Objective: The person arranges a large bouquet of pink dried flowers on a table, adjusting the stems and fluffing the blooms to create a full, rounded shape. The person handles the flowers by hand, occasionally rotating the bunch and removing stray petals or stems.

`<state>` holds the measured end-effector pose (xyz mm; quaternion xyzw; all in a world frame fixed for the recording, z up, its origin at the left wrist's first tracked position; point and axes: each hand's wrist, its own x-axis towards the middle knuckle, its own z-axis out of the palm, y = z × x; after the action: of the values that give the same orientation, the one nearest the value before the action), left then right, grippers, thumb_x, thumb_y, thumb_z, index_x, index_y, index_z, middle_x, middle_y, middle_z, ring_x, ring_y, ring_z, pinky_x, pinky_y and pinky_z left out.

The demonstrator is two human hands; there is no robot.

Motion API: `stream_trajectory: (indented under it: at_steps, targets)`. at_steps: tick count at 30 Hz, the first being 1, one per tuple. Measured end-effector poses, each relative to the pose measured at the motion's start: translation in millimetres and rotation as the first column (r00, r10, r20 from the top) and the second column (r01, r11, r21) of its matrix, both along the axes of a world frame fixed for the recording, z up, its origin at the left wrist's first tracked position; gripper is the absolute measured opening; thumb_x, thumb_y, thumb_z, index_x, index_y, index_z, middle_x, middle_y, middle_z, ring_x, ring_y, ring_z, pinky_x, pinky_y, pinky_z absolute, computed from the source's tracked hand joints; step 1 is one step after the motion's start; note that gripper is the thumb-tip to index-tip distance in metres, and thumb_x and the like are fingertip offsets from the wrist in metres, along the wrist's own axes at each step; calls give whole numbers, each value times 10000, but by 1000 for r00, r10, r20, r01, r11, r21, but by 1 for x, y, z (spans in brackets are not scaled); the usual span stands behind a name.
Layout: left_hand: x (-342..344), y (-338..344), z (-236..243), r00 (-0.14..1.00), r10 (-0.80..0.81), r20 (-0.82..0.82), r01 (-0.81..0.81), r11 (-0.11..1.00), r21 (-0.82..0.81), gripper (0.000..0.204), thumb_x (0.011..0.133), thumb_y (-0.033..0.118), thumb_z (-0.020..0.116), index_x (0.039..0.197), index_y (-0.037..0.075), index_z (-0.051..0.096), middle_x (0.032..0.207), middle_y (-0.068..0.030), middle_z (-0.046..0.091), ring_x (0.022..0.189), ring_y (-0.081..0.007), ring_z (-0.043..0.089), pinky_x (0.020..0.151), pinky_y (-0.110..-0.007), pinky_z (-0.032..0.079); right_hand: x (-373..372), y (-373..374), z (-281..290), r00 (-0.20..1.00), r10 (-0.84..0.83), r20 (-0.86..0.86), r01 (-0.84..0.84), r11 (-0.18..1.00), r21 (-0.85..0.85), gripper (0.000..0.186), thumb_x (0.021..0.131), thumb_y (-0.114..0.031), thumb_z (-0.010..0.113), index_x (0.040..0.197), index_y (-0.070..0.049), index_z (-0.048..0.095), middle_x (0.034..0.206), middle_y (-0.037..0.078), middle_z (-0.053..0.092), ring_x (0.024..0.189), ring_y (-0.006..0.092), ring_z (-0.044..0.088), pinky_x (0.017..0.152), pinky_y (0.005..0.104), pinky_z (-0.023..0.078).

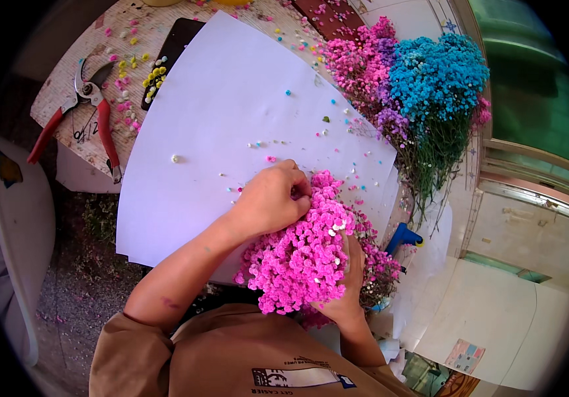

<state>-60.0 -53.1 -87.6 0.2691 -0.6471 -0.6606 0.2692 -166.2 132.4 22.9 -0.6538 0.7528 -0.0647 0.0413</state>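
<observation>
A full bunch of bright pink baby's breath (298, 255), with a few white blossoms among the pink, is held upright close to my body. My right hand (349, 281) wraps around its right side, the fingers partly hidden behind the blossoms. At the bunch's far left edge, my left hand (278, 195) is closed with thumb and fingertips pressed together. What lies between those fingertips is hidden. Beneath the hands, large white paper sheets (231, 92) are scattered with loose pink, white and blue blossoms.
Red-handled pruning shears (89, 99) rest on the worn table (59, 86) at left, near a dark phone-like slab (177, 43) partly under the paper. Bunches of blue (437, 79) and pink baby's breath (360, 63) lie far right. A blue tool (403, 238) sits right of my bunch.
</observation>
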Motion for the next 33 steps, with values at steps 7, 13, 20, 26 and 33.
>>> stream_trajectory:
  at_steps: [7, 13, 20, 26, 33]
  targets:
    - [-2, -2, -4, 998, -26, -56, 26, 1000, 1, 159, 804, 90, 763, 950, 28, 763, 974, -126, 664, 887, -265, 653, 815, -375, 537, 0, 0, 0, 1000, 23, -14, -23, 1000, -7, 1035, 713, -446, 903, 1523, -18, 421, 1428, 251, 505, 1266, 453, 519, 1054, 562, 408]
    - [3, -4, 0, 978, 71, -196, 14, 915, 404, 147, 879, 115, 693, 947, -15, 686, 949, -68, 640, 735, -126, 567, 660, -283, 471, -1, 0, -3, 1000, 13, -22, -13, 1000, -7, 1040, 718, -440, 904, 1533, -23, 410, 1455, 253, 506, 1290, 461, 515, 1063, 569, 411]
    - [42, -2, 47, 924, 114, -366, 162, 749, 642, 263, 1032, 241, 534, 1015, 9, 656, 905, -33, 630, 634, -86, 490, 536, -254, 385, 4, -6, 1, 1000, -22, 1, 22, 999, -29, 953, 756, -438, 873, 1507, -13, 470, 1497, 240, 485, 1320, 446, 521, 1092, 539, 413]
    - [40, 21, 73, 993, -15, -115, 21, 998, 54, 166, 919, 160, 749, 987, 20, 692, 923, -117, 693, 747, -293, 679, 679, -405, 554, 2, -1, -1, 999, -23, -42, 22, 1000, -9, 926, 764, -421, 861, 1494, -4, 476, 1493, 246, 489, 1342, 442, 510, 1103, 540, 412]
    - [16, 33, 67, 981, 166, -101, -186, 952, -241, 122, 892, 67, 752, 991, 16, 701, 824, -107, 614, 662, -227, 603, 636, -359, 513, 2, 2, -4, 999, -6, -35, 4, 998, -57, 963, 783, -413, 845, 1540, -12, 406, 1501, 251, 482, 1382, 443, 480, 1127, 563, 385]
